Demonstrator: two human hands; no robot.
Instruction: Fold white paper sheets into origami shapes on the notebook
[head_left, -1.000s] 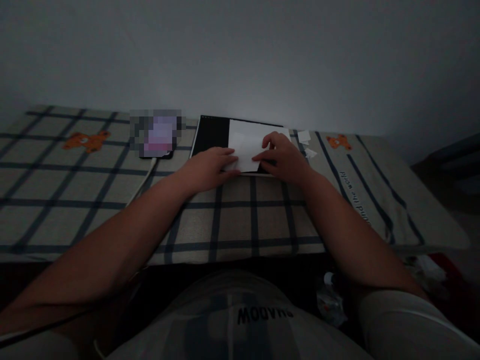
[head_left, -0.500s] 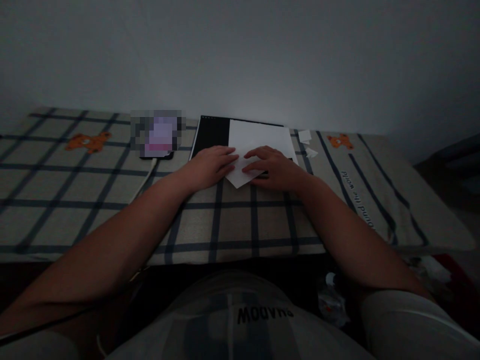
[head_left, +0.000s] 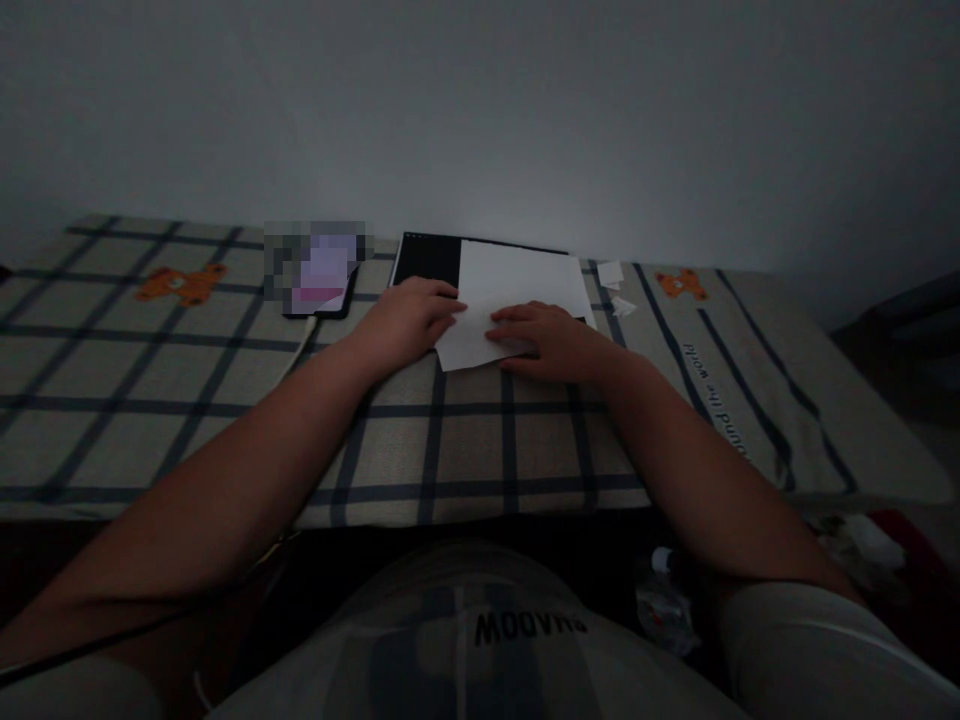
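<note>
A white sheet of paper (head_left: 517, 275) lies over a black notebook or folder (head_left: 427, 258) near the wall. Its front part reaches past the notebook's front edge onto the cloth. My left hand (head_left: 416, 318) rests at the left side of the sheet, fingers stretched out and slightly apart, the tips touching the paper. On the right part of the paper lies my right hand (head_left: 544, 338), its fingers spread and pointing left. Between the two hands a strip of paper shows. The paper under my fingers is hidden.
A checked cloth (head_left: 480, 450) covers the table. To the left lies a phone (head_left: 330, 300), its screen partly blurred, with a white cable (head_left: 296, 352) plugged in. Small paper scraps (head_left: 611, 273) sit right of the notebook. Below the table edge stands a plastic bottle (head_left: 664, 590).
The paper's front point has opened out into a wider edge, its corner now further left. My left hand has shifted slightly left and away from me. My right hand has barely moved.
</note>
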